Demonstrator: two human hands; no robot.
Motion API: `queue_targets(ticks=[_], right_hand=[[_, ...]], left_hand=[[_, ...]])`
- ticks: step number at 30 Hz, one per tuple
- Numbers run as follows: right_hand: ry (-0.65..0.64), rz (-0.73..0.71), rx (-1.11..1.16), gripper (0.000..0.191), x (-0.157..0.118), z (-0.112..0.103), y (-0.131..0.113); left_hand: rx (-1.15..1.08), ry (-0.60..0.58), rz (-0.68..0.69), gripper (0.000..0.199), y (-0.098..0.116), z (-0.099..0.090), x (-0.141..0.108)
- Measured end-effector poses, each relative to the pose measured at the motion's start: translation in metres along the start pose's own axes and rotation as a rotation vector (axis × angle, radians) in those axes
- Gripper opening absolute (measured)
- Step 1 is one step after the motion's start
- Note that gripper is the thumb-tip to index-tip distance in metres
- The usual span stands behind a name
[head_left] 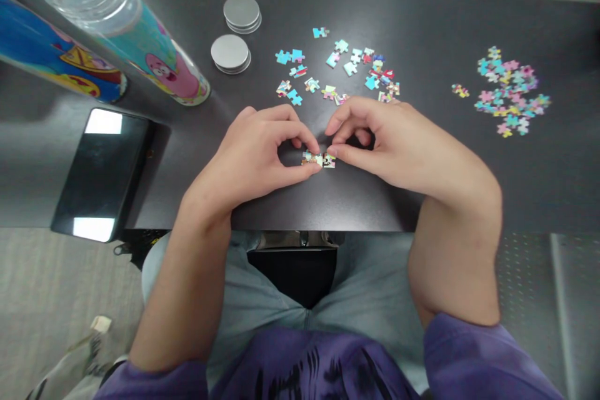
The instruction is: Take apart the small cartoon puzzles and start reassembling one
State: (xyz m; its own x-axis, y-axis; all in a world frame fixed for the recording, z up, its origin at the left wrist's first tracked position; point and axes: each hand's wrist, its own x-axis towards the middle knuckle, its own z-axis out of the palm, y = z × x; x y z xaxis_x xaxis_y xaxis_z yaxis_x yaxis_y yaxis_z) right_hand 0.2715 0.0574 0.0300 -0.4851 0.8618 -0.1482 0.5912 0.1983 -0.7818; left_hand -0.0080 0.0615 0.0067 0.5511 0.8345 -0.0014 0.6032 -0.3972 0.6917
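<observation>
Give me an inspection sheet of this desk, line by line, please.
Surface: dark table, matte.
Job's things: joined puzzle pieces pinched between left hand and right hand.
Clutter: loose pieces beyond the hands; pile of pieces at right; two round lids; printed tubes; phone.
Grippers: both hands' fingertips closed on the pieces.
Cables: nothing seen.
Surroundings: grey floor, a shoe.

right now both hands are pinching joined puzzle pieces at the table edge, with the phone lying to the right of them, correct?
Not quite. In the head view the left hand and right hand do pinch the joined puzzle pieces near the table edge, but the phone lies to their left, not their right.
</observation>
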Motion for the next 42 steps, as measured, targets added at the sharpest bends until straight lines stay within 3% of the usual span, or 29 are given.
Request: queue_targets(ticks=[11,16,23,27,33,38,42], right_hand=[[0.029,-0.021,-0.032,0.019,0.004,0.002,0.001],[0.053,-0.066,-0.003,0.014,0.005,0.0,0.005],[0.279,0.028,-0.169,0.011,-0.01,-0.03,0.009],[0.3,0.021,-0.309,0.007,-0.013,-0.039,0.008],[0.312,0.039,-0.434,0.012,0.01,-0.018,0.01],[0.358,0.02,-0.373,0.021,0.032,0.003,0.024],[0.378,-0.008,-0.327,0.014,0.041,0.008,0.033]], left_hand=[[0.011,0.007,-0.022,0.021,0.003,0.001,0.001],[-0.004,0.016,0.016,0.015,-0.001,0.001,0.0],[-0.035,0.045,0.063,0.009,-0.005,0.004,-0.003],[-0.015,0.025,0.014,0.005,-0.002,0.004,-0.003],[-0.017,0.06,0.057,0.008,-0.009,0.008,-0.004],[0.001,0.061,0.091,0.012,-0.014,0.009,-0.005],[0.026,0.037,0.064,0.01,-0.009,0.005,-0.005]])
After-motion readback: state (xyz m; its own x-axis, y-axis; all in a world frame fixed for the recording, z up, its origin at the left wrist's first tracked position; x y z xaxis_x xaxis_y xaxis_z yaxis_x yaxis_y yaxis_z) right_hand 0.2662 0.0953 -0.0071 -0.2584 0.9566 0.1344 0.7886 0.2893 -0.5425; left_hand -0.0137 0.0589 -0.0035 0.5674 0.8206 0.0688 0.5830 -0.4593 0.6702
